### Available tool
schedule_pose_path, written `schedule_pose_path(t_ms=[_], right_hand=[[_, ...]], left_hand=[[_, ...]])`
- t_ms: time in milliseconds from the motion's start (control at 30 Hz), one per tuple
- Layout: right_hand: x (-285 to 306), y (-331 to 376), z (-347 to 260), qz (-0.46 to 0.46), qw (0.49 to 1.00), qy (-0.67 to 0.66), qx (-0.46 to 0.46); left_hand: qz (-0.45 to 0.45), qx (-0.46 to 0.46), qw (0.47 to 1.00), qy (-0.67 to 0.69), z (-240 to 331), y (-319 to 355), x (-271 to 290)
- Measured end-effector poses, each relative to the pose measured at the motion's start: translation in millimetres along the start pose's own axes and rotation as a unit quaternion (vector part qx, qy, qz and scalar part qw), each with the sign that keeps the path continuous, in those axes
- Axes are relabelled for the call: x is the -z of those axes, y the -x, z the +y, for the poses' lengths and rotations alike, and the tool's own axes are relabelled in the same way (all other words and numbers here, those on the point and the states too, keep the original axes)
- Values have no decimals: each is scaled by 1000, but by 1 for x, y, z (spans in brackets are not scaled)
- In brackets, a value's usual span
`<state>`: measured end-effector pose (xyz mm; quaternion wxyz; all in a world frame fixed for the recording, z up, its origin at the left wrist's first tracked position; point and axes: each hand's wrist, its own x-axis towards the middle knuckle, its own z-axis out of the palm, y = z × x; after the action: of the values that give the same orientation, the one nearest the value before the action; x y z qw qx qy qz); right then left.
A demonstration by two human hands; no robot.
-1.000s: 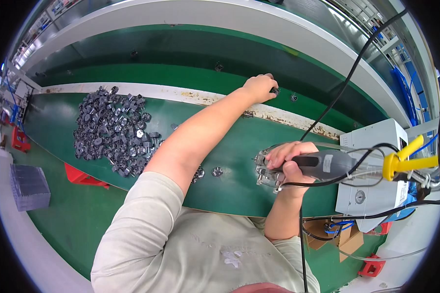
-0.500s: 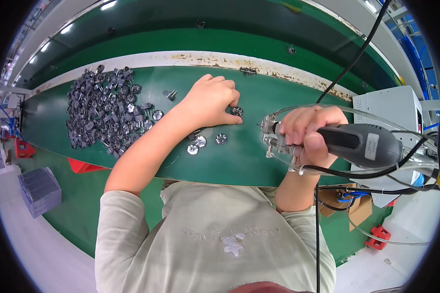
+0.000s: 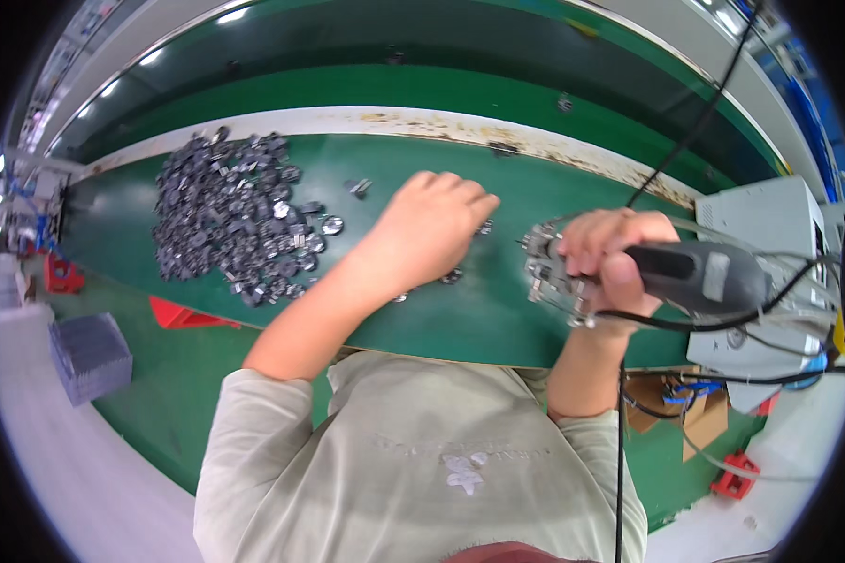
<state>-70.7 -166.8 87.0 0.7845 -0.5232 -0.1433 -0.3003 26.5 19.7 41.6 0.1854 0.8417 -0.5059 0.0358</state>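
Observation:
My left hand (image 3: 437, 228) is over the green bench top (image 3: 498, 319), its fingers bent down and closed. The thumb and fingertips are hidden, so what they hold, if anything, does not show. A small round dark part (image 3: 484, 227) peeks out beside the fingers; another (image 3: 453, 277) lies below the palm. Around the grey-black handle of an electric screwdriver (image 3: 709, 274), my right hand (image 3: 612, 258) is wrapped. The tool's metal head (image 3: 546, 258), with clear tubes, points left toward my left hand, apart from the parts.
A large heap of small dark parts (image 3: 230, 216) covers the bench's left side. One loose part (image 3: 358, 189) lies behind my left forearm. A grey-white machine (image 3: 765, 220) stands at right, with a black cable (image 3: 699, 117) hanging near it. Beyond the bench's rusty white edge (image 3: 422, 120) runs a green belt (image 3: 479, 89).
The whole view has shifted slightly. My left hand has come a little nearer and right, now covering the thumb and some loose parts. My right hand keeps its grip on the electric screwdriver.

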Motion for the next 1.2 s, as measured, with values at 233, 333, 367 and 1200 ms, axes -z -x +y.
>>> schedule_pose_path(t_ms=[233, 333, 367, 1200], right_hand=[[6, 3, -1, -31, 999, 26, 4], [3, 1, -3, -21, 1000, 6, 4], [3, -1, -3, -19, 1000, 0, 3], [-2, -3, 21, -87, 994, 64, 11]], left_hand=[[-38, 14, 992, 117, -11, 1, -18], [-42, 21, 988, 144, -10, 3, -21], [-42, 24, 987, 155, -8, 3, -23], [-27, -1, 976, 217, -13, -1, -41]])
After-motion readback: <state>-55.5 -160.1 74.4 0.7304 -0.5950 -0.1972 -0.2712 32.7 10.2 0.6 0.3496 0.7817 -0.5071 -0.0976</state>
